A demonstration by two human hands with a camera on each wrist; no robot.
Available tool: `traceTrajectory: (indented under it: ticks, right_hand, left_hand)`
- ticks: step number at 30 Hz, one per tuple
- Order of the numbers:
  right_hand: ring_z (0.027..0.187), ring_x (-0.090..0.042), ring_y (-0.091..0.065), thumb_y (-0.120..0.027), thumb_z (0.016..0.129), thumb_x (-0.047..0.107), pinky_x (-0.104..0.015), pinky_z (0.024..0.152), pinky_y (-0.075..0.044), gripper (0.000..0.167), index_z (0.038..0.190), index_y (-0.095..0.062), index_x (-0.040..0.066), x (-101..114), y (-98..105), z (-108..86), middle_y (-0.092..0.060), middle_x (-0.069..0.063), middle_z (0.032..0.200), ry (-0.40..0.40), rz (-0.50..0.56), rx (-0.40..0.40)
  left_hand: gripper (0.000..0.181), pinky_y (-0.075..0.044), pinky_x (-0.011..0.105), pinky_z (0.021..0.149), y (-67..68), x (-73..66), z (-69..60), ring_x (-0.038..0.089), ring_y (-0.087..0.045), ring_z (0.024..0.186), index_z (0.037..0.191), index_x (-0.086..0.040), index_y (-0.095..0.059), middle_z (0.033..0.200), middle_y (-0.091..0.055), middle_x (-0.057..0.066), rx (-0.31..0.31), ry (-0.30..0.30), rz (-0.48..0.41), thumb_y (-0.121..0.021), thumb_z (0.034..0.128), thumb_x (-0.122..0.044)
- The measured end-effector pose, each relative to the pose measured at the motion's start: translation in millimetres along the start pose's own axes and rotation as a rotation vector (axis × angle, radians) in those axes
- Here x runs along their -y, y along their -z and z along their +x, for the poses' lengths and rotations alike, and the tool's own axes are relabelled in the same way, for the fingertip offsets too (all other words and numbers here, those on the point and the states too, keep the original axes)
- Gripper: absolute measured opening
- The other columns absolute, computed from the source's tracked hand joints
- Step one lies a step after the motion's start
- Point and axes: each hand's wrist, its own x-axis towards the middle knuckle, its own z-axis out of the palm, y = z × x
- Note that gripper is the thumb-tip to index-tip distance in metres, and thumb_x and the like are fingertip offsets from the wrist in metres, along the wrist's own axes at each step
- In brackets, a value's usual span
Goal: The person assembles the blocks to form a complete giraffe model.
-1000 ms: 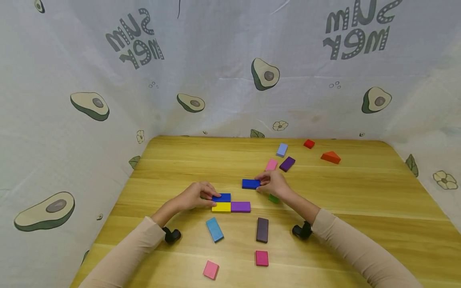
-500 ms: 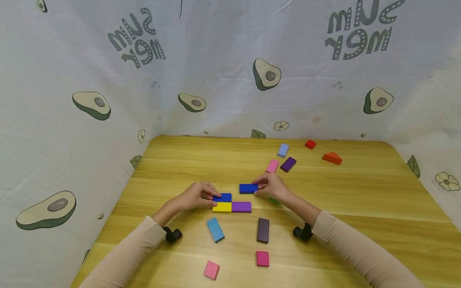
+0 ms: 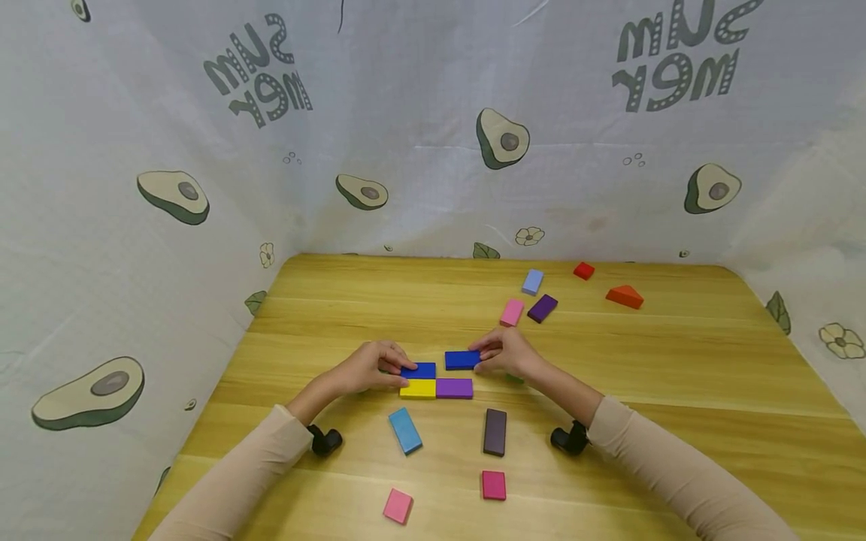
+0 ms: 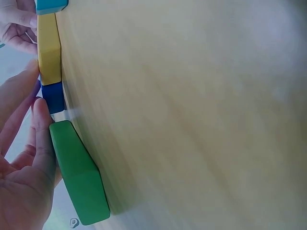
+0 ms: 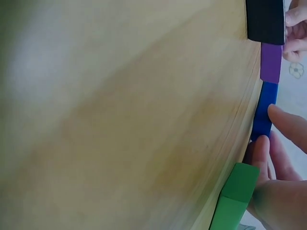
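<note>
In the head view my left hand (image 3: pixel 370 367) pinches the left ends of a blue block (image 3: pixel 425 370) and a yellow block (image 3: pixel 417 388), which lie side by side. A purple block (image 3: pixel 455 388) lies end to end with the yellow one. My right hand (image 3: pixel 510 353) holds a second blue block (image 3: pixel 461 361) by its right end, with thumb and fingers. That block lies behind the purple one, a small gap from the left blue block. A green block (image 4: pixel 79 172) stands beside my left hand; another green block (image 5: pixel 235 196) is close to my right hand, mostly hidden in the head view.
Nearer on the table (image 3: pixel 325 481) lie light blue (image 3: pixel 405 431), dark grey-purple (image 3: pixel 495 432), pink (image 3: pixel 398 506) and magenta (image 3: pixel 494 485) blocks. Farther back are pink (image 3: pixel 511 312), dark purple (image 3: pixel 543 308), pale blue (image 3: pixel 532 282) and red (image 3: pixel 584 270) blocks and an orange-red triangle (image 3: pixel 625 297).
My right hand has brought its blue block nearer and slightly left, toward the purple block and the left blue block. The left hand has stayed in place on its two blocks.
</note>
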Motion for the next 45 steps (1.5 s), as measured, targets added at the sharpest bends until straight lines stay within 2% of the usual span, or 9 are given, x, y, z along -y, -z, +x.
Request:
traceTrajectory:
  ticks: [7, 17, 27, 32, 37, 45]
  right_hand:
    - [0.085, -0.017, -0.066, -0.078, 0.082, -0.007, -0.024, 0.072, -0.056, 0.031, 0.112, -0.07, -0.011, 0.8, 1.4, 0.2, -0.07, -0.017, 0.102, -0.005, 0.032, 0.042]
    - [0.082, -0.015, -0.062, -0.075, 0.083, -0.009, -0.021, 0.07, -0.053, 0.03, 0.112, -0.068, -0.014, 0.2, 0.8, -0.8, -0.068, -0.019, 0.099, 0.03, 0.067, 0.09]
    - [0.083, -0.014, -0.061, -0.073, 0.086, -0.007, -0.021, 0.071, -0.052, 0.027, 0.112, -0.069, -0.013, 0.2, -0.6, -1.5, -0.068, -0.018, 0.102, 0.026, 0.082, 0.1]
    - [0.084, -0.014, -0.06, -0.074, 0.085, -0.006, -0.022, 0.071, -0.052, 0.027, 0.111, -0.069, -0.013, 0.0, -3.3, -3.3, -0.068, -0.017, 0.101, 0.049, 0.072, 0.109]
    - [0.084, -0.017, -0.061, -0.073, 0.085, -0.006, -0.022, 0.07, -0.052, 0.027, 0.111, -0.068, -0.015, 0.3, -6.0, -4.4, -0.068, -0.021, 0.101, 0.054, 0.077, 0.119]
    - [0.084, -0.016, -0.061, -0.074, 0.086, -0.006, -0.022, 0.069, -0.052, 0.028, 0.111, -0.068, -0.014, 2.6, -7.6, -4.1, -0.069, -0.021, 0.101, 0.053, 0.06, 0.128]
  left_hand:
    - [0.027, -0.055, 0.025, 0.086, 2.3, -1.4, 2.4, 0.024, -0.062, 0.102, 0.115, 0.001, -0.074, 0.115, -0.061, 0.012, -0.002, -0.003, 0.018, -0.074, 0.0896, -0.006]
    - [0.028, -0.054, 0.024, 0.086, 3.5, -3.2, 3.5, 0.023, -0.062, 0.102, 0.116, 0.001, -0.074, 0.116, -0.06, 0.011, 0.002, 0.004, 0.023, -0.075, 0.089, -0.004]
    - [0.027, -0.055, 0.024, 0.086, 3.4, -1.4, 3.7, 0.023, -0.062, 0.102, 0.116, 0.0, -0.074, 0.115, -0.061, 0.011, 0.0, 0.007, 0.022, -0.075, 0.0889, -0.005]
    - [0.026, -0.055, 0.024, 0.086, 1.5, 1.2, 3.1, 0.023, -0.062, 0.101, 0.115, 0.0, -0.074, 0.115, -0.061, 0.012, -0.002, 0.005, 0.017, -0.075, 0.0891, -0.006]
    - [0.027, -0.055, 0.025, 0.086, -0.5, 3.0, 1.7, 0.025, -0.062, 0.101, 0.115, 0.0, -0.074, 0.115, -0.061, 0.013, -0.002, 0.006, 0.009, -0.075, 0.0894, -0.007]
    - [0.028, -0.055, 0.025, 0.086, 0.3, 1.8, -0.2, 0.021, -0.062, 0.1, 0.116, 0.0, -0.074, 0.115, -0.061, 0.011, -0.004, 0.005, 0.007, -0.075, 0.09, -0.008]
